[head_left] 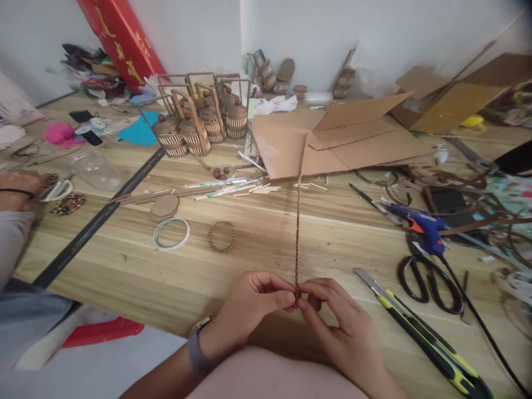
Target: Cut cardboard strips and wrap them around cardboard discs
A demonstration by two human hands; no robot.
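A thin, dark patterned braided strip runs away from me over the table toward the cardboard. Its near end is pinched between the thumb and fingertips of my left hand. My right hand grips the same end from the other side, fingertips almost meeting the left ones. The fingers partly cover that end, so its exact shape there is hidden. Left of the strip lies a small ring of similar patterned trim, beside a white roll of tape and round brown discs.
At right lie a yellow-black utility knife, black-handled scissors and a blue glue gun. Several small lidded baskets and flattened cardboard stand behind. Another person's hand rests at far left.
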